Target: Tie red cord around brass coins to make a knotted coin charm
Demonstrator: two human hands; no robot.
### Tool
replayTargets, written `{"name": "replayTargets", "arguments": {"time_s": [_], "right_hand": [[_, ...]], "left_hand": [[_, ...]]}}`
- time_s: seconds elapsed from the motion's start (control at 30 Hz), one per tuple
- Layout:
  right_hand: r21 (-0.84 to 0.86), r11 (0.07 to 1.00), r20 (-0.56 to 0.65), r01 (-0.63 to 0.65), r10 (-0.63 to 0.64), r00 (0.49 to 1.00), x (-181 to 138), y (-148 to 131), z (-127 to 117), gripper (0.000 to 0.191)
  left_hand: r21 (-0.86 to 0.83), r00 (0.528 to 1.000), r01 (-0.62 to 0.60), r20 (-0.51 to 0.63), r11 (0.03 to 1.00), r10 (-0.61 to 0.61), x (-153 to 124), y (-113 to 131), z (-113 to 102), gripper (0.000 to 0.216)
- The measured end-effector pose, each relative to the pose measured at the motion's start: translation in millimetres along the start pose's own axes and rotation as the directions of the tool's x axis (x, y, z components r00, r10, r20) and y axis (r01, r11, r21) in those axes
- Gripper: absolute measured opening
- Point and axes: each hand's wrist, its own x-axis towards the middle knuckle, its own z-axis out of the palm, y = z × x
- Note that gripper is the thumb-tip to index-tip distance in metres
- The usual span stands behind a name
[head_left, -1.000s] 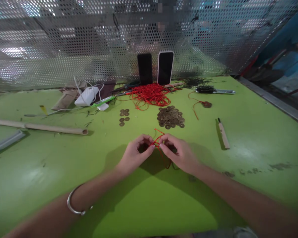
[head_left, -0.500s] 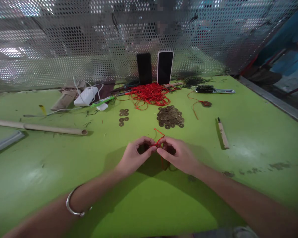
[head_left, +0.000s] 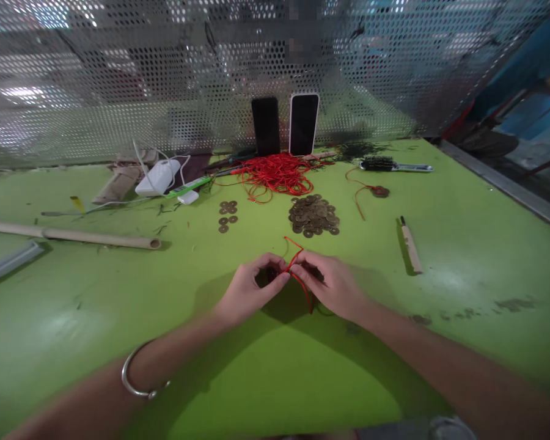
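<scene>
A green table fills most of the view, its near edge mostly out of frame. Behind it rises a perforated metal screen, cut off at the top; shapes beyond it blur. At the far right, a person in blue is dim and partly out of frame. A bamboo pole runs off the left edge.

The left hand and right hand nearly meet above the table, forearms cut off below. Each pinches a red cord between thumb and fingers; the fingertips hide its middle, and whatever dark thing sits inside the left hand's curl cannot be made out. One end of the cord juts toward the screen; the other part hangs near the right hand.

Beyond lies a tangled heap of red cord, before two upright phones. Smaller are the coin pile, whose lower coins are covered, a brush, a wood-handled tool and, smallest, seven loose coins.
</scene>
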Motion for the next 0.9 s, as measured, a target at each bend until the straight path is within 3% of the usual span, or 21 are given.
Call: {"name": "replayTargets", "arguments": {"time_s": [0.3, 0.47, 0.9], "right_hand": [[0.032, 0.999, 0.027, 0.030, -0.031, 0.999, 0.7, -0.6, -2.2, 0.018], [-0.022, 1.000, 0.078, 0.022, -0.020, 0.997, 1.1, 2.8, -2.2, 0.012], [-0.124, 0.987, 0.037, 0.105, -0.101, 0.994, 1.8, 8.0, -1.5, 0.007]], "left_hand": [[-0.234, 0.996, -0.004, 0.086, 0.972, 0.024, 2.2, -4.4, -4.0, 0.017], [-0.171, 0.998, -0.018, 0.048, 0.985, 0.027, 2.3, -7.4, -2.7, 0.019], [-0.030, 0.998, -0.056, -0.022, 0.998, 0.056, 3.0, -6.4, 0.6, 0.020]]}}
